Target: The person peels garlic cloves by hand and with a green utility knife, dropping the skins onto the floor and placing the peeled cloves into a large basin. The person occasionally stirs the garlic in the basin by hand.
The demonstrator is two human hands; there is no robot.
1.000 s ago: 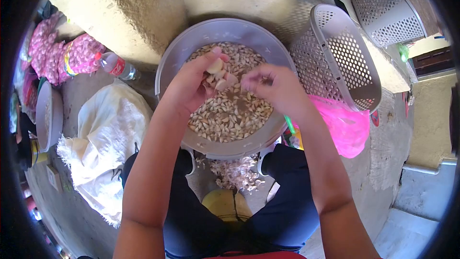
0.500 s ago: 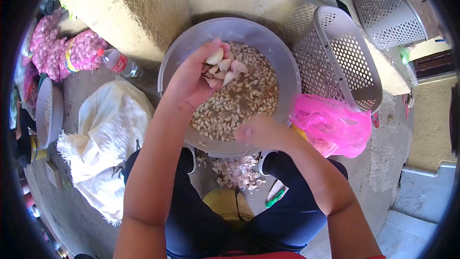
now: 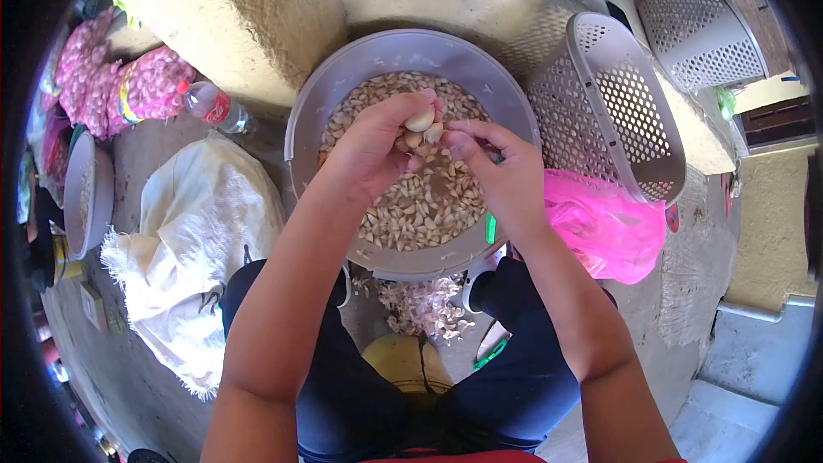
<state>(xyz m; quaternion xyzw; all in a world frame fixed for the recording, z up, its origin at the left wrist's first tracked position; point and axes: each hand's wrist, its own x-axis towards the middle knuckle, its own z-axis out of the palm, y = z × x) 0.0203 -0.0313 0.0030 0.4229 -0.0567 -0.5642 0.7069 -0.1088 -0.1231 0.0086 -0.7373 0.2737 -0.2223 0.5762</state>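
- your right hand (image 3: 484, 150) has risen from the tub's (image 3: 403, 51) near side to meet your left hand (image 3: 386, 141).
- how's your grip?
- your left thumb and curled fingers hold a few pale cloves (image 3: 419, 123), up over the tub. your right thumb and forefinger come to a smaller clove (image 3: 435, 132); whether they've got hold, i can't tell. something green (image 3: 490, 228) shows below that palm, maybe a handle.
- what could go wrong for you?
- if your left fingers slacken under a tug, cloves may drop among the loose ones in the tub. if that green bit belongs to a knife, a slip could nick your thumb.
- and past your hands?
- peelings (image 3: 424, 304) on the floor, a pink bag (image 3: 609, 227) just right of the tub, a basket (image 3: 591, 90) beyond.
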